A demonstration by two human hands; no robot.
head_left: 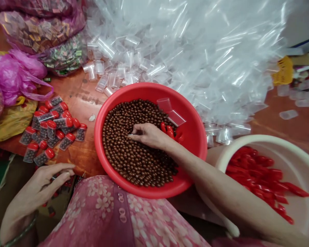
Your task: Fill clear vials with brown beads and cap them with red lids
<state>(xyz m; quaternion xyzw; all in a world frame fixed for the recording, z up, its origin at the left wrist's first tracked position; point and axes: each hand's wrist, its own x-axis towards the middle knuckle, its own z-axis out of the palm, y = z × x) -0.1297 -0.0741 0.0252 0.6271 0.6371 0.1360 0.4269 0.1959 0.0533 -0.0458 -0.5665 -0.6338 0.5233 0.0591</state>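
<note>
My right hand (148,135) reaches into a red basin (99,144), its thumb and fingers curled close together just over a bed of small brown balls (134,164). What it pinches, if anything, is too small to make out. Two clear plastic containers (176,118) and several red caps (170,130) lie on the basin's right side, past the wrist. At the lower left, my left hand (45,187) hangs by the table edge with fingers stretched and thumb apart; its palm is partly hidden. Beyond it sits a pile of filled clear containers with red caps (51,125).
A large heap of empty clear containers (134,65) spreads behind the basin under plastic sheeting (221,51). To the right, a cream tub (267,139) holds red caps. Pink bags (41,27) of small packets stand at back left. Below my left hand, a box holds more filled containers (51,210).
</note>
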